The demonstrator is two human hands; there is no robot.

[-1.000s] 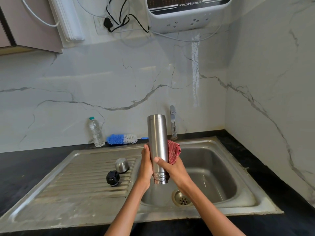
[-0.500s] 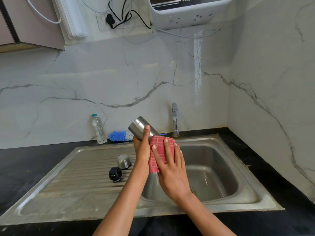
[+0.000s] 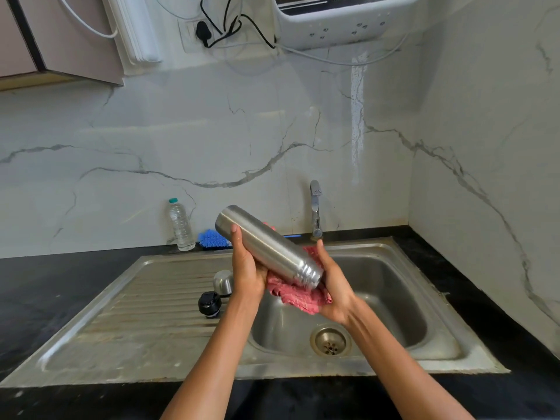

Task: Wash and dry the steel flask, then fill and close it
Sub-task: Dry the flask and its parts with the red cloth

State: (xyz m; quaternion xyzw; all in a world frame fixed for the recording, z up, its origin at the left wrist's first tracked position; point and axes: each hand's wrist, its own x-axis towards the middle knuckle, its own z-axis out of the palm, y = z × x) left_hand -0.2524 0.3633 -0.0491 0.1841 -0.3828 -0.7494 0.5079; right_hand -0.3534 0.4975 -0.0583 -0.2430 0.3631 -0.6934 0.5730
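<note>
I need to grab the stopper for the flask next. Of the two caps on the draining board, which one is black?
The black cap is the one nearer the camera. The other, the steel cap, is shiny and dome-shaped, just behind it, beside the left hand.

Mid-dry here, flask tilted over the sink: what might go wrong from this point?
1. The flask looks wet and lies tilted across the left hand and right hand; it may slip into the sink.
2. The cloth sits only beneath it, so the upper side may stay damp.
3. The black cap might get knocked.
</note>
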